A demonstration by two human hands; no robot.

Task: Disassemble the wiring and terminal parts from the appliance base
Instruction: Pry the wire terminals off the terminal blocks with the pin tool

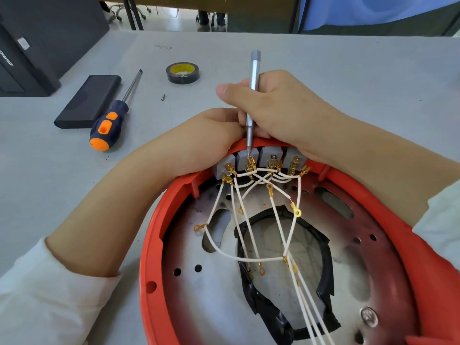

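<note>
On the grey bench [323, 70], near its front edge, sits the rigid red appliance base [154, 240]; the left hand [199, 143] grips its rim, the right hand [281, 113] pinches a slim screwdriver [254, 95] on delicate terminals [250, 164] with limp white wires [224, 252], likely best held by their connectors.

One wide-angle camera on my head looks forward and steeply down, close over my hands [249, 120] at frame centre; the base [159, 235] fills the lower right, the tabletop [348, 70] stretches to the upper edge.
</note>
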